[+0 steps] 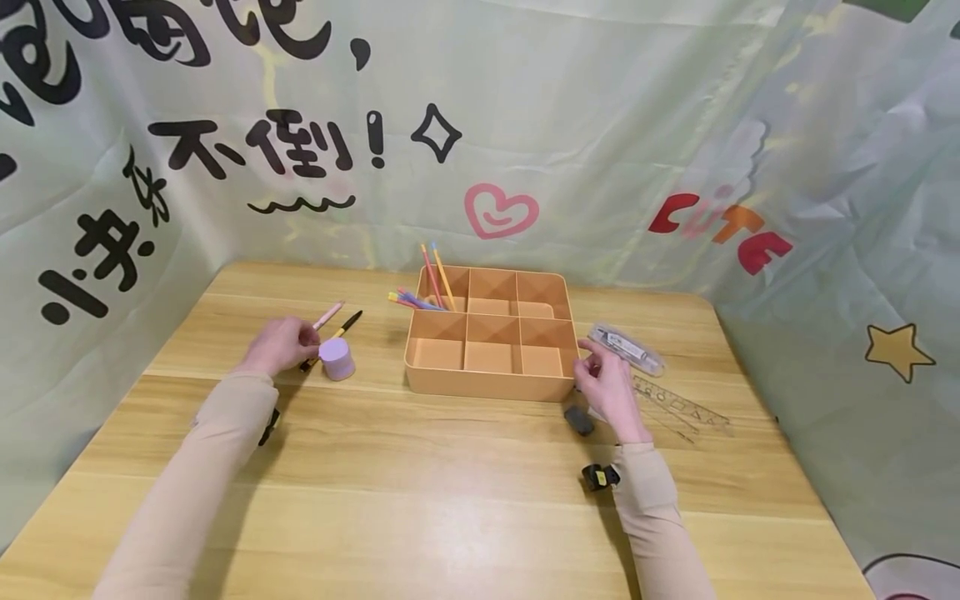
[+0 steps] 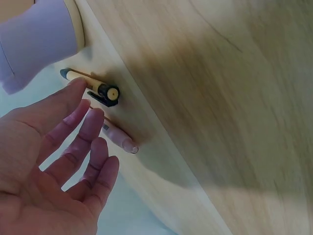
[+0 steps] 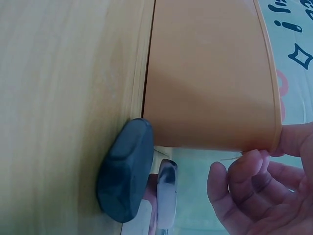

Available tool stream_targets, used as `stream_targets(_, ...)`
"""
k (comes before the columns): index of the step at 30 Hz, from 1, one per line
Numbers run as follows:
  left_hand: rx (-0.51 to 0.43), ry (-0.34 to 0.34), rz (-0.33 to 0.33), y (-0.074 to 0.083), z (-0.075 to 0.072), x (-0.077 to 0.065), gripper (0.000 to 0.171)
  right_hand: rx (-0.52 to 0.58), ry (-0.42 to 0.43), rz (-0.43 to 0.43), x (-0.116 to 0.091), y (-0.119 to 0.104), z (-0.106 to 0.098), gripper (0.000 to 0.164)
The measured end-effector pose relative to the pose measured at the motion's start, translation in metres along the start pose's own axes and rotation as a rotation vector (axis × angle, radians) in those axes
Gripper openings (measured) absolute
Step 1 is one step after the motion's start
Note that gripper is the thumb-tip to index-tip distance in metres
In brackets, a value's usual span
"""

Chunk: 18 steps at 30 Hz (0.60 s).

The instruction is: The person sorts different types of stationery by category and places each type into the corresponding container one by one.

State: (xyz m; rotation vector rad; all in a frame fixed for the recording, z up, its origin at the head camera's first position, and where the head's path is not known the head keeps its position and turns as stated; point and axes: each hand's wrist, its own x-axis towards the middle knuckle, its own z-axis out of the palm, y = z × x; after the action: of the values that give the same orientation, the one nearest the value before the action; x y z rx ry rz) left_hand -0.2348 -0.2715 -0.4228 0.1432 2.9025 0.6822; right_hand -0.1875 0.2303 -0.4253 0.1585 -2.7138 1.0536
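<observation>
An orange-tan organizer box (image 1: pixel 491 383) with several compartments stands mid-table. My right hand (image 1: pixel 606 387) pinches its right front corner rim, thumb over the edge and fingers outside, as the right wrist view shows on the box wall (image 3: pixel 210 73). A dark rounded block (image 3: pixel 125 171) lies below that corner. My left hand (image 1: pixel 281 346) is at the left, fingers loosely bent. Its thumb tip overlaps a yellow-and-black pen (image 2: pixel 100 89) lying on the table. Beside that lies a pink pen (image 2: pixel 119 138), near the fingertips. A small purple cylinder (image 1: pixel 337 358) stands right of this hand.
Pencils (image 1: pixel 442 279) and several colourful sticks (image 1: pixel 416 302) lean in the box's back left compartment. To the right lie a clear-and-white oblong item (image 1: pixel 626 348) and a transparent ruler (image 1: pixel 682 400). A printed cloth (image 1: pixel 600 100) hangs behind the table.
</observation>
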Motion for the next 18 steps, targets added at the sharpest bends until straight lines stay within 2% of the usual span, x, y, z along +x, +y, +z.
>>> stream_targets(7, -0.011, -0.016, -0.029, 0.0018, 0.0019, -0.0004, 0.02, 0.001, -0.007, -0.005, 0.0008, 0.0002, -0.0001, 0.04)
stream_targets(18, -0.04, 0.068, 0.024, -0.0033, 0.0091, -0.0007, 0.017, 0.019, -0.018, 0.018, 0.0005, 0.0003, 0.0005, 0.04)
